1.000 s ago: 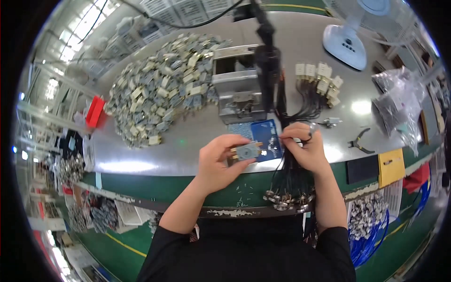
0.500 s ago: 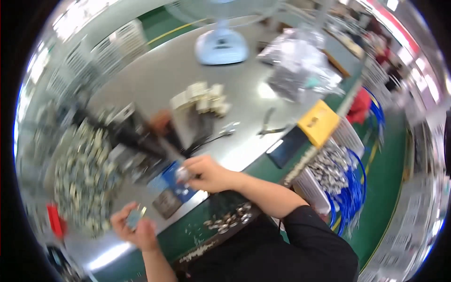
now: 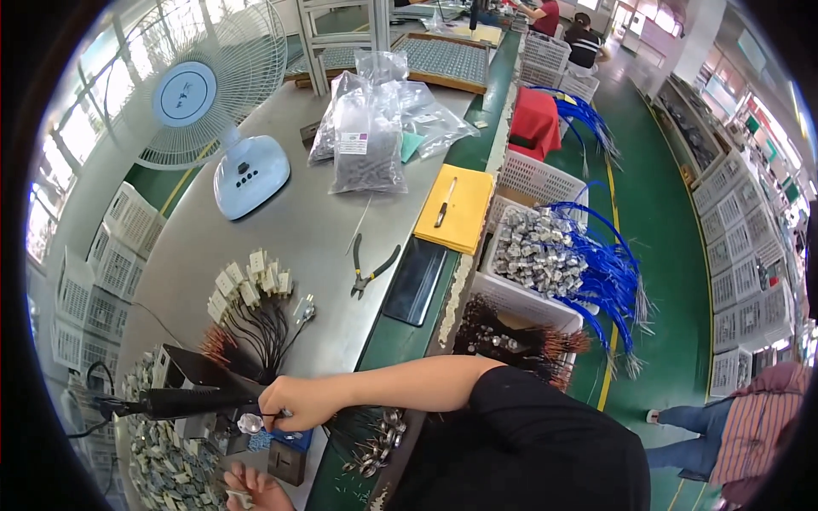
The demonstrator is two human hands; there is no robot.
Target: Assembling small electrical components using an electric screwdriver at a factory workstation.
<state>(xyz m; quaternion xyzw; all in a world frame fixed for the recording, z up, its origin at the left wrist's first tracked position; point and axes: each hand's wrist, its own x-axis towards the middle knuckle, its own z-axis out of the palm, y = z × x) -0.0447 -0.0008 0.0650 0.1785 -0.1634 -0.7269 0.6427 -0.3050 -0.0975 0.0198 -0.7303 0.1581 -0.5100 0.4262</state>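
Note:
My right hand (image 3: 294,404) reaches left across the bench edge, its fingers closed on a round silver metal part (image 3: 250,423). A black cylindrical tool (image 3: 192,401) with a cord lies across the view, its end beside my right knuckles; whether I touch it I cannot tell. Below, at the lower edge, the fingers of my left hand (image 3: 266,494) are closed on a small pale rectangular piece (image 3: 241,499). Near both hands are a dark metal block (image 3: 288,462) and a blue piece (image 3: 295,439). A heap of similar pale pieces (image 3: 175,464) spreads to the left.
Black cables with white connectors (image 3: 247,288), pliers (image 3: 366,271), a phone (image 3: 414,281), a yellow pad (image 3: 456,207), plastic bags (image 3: 366,145) and a blue fan (image 3: 251,176) are on the bench. Right stand white baskets (image 3: 537,308) with metal parts and blue cables (image 3: 609,281). A person (image 3: 750,426) is at lower right.
The view has swung so that the bench's right side and the floor show more. Both hands now appear lower and further left, each still holding its small part.

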